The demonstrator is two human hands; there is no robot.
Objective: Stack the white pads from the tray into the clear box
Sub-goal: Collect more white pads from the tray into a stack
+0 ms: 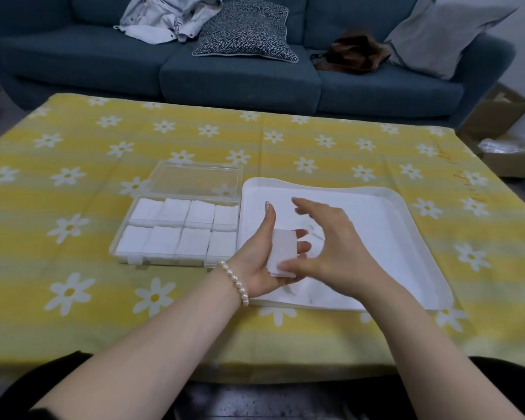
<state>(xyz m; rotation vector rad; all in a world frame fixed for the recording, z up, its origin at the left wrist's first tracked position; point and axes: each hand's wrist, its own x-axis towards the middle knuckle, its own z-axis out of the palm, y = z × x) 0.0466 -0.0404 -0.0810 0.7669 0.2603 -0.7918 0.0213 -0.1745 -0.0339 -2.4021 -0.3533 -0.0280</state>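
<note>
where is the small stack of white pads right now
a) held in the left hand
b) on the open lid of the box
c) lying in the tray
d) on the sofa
a, since the pad stack sits upright in the left hand, above the tray, with the right hand at its edge.

arms: bare forearms, black sleeves at bottom corners | left wrist: pearl bracelet (235, 281) | nails: pale polish
</note>
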